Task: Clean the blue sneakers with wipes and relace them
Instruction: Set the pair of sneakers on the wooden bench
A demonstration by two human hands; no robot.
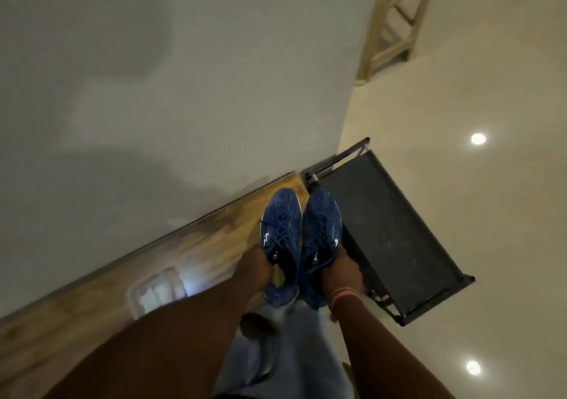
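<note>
Two blue sneakers hang side by side in the air, toes pointing away from me. My left hand (255, 268) grips the left sneaker (280, 214) at its opening. My right hand (342, 271), with a pink band at the wrist, grips the right sneaker (322, 217) the same way. Dark blue laces run through both shoes. They hover over the end of a wooden table (190, 245) and the near corner of a black rack. No wipes can be made out.
A black low rack (389, 230) stands on the glossy tiled floor to the right. A clear container (156, 291) sits on the wooden table. A cream stool (395, 24) stands at the back right. A pale wall fills the left.
</note>
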